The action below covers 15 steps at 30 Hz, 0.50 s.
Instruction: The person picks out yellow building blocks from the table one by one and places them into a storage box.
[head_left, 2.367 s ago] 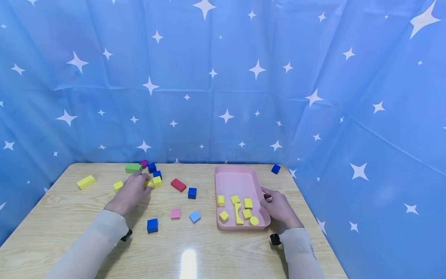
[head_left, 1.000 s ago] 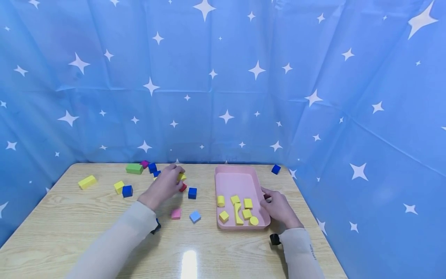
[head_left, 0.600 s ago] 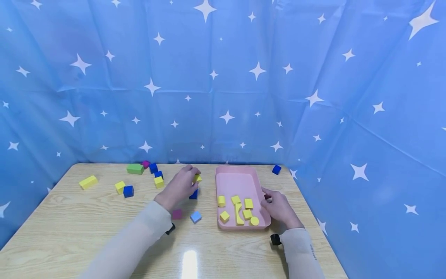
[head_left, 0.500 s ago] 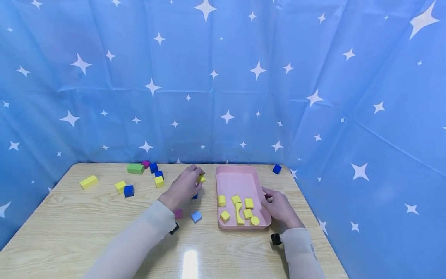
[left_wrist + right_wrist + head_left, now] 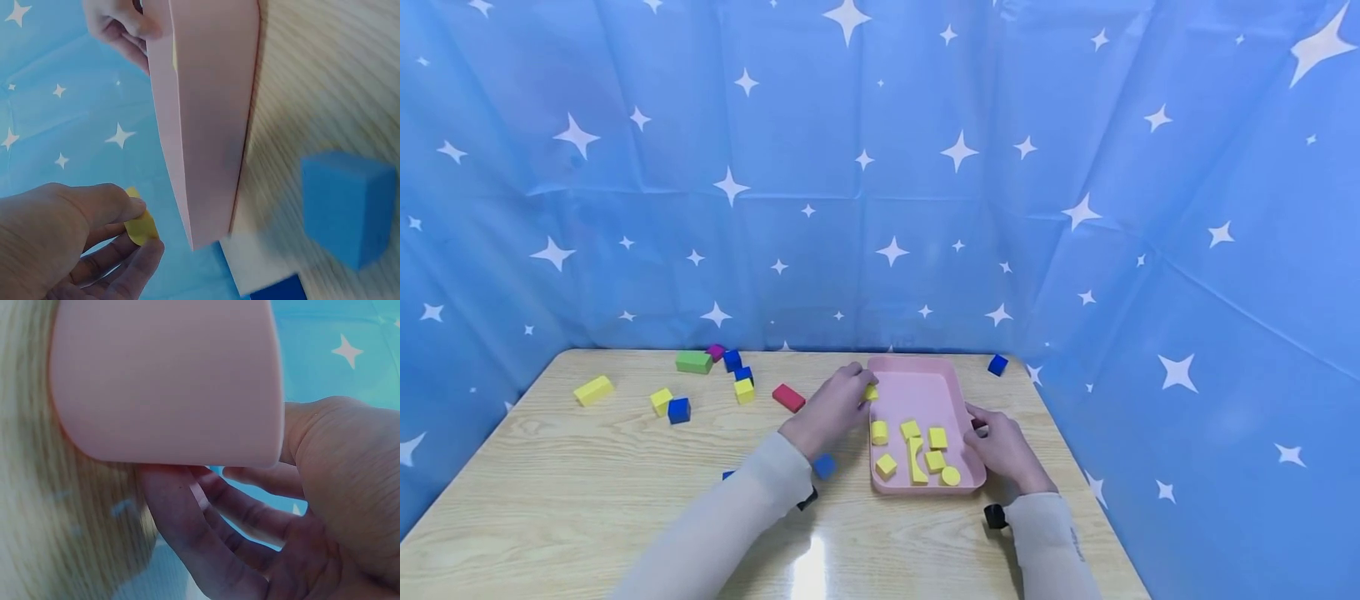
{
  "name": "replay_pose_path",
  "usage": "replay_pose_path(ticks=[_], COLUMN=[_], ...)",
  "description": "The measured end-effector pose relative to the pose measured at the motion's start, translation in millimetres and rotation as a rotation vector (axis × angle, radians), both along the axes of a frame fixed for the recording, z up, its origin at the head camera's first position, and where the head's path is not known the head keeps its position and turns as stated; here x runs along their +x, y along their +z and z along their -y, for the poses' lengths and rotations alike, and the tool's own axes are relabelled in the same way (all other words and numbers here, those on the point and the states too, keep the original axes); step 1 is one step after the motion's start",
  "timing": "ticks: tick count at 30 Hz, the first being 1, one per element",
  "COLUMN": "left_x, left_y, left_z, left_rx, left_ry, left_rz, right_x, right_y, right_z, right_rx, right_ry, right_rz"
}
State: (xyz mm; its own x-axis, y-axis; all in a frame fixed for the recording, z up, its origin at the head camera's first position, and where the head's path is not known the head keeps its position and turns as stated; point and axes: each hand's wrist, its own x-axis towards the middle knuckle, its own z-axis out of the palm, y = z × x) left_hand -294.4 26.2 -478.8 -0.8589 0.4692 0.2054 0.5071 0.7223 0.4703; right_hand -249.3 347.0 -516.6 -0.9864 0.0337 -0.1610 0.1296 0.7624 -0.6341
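Between the thumb and fingertips of my left hand (image 5: 831, 408) is a small yellow block (image 5: 142, 228), pinched at the left rim of the pink tray (image 5: 913, 387). In the left wrist view the block is above the rim level, apart from the tray wall. My right hand (image 5: 1006, 450) grips the tray's right wall, thumb on the rim side and fingers against the outside and underneath. Inside the tray's near half lie several yellow pieces, among them a yellow arch (image 5: 916, 461), a yellow cylinder (image 5: 879, 432) and a yellow cube (image 5: 886, 466).
Left of the tray are a red block (image 5: 788, 397), a light blue block (image 5: 824, 466), a green block (image 5: 694, 362), a long yellow block (image 5: 593, 391) and several blue and yellow cubes. One blue cube (image 5: 997, 365) sits at the back right corner. My left arm hides other blocks.
My left hand has carried the yellow block rightward from the back-left cluster to the tray's left rim. The red block is uncovered again. My right hand stays on the tray.
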Motion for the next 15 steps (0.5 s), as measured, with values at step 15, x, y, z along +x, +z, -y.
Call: replay_pose_path(ticks=[15], left_x=[2.8], left_y=[-12.0], left_z=[-23.8], left_rx=[-0.048], left_ry=[-0.045], left_rz=[-0.006], right_x=[-0.3], right_y=[-0.9], right_z=[2], right_rx=[-0.012], right_ry=[0.007], right_rz=[-0.015])
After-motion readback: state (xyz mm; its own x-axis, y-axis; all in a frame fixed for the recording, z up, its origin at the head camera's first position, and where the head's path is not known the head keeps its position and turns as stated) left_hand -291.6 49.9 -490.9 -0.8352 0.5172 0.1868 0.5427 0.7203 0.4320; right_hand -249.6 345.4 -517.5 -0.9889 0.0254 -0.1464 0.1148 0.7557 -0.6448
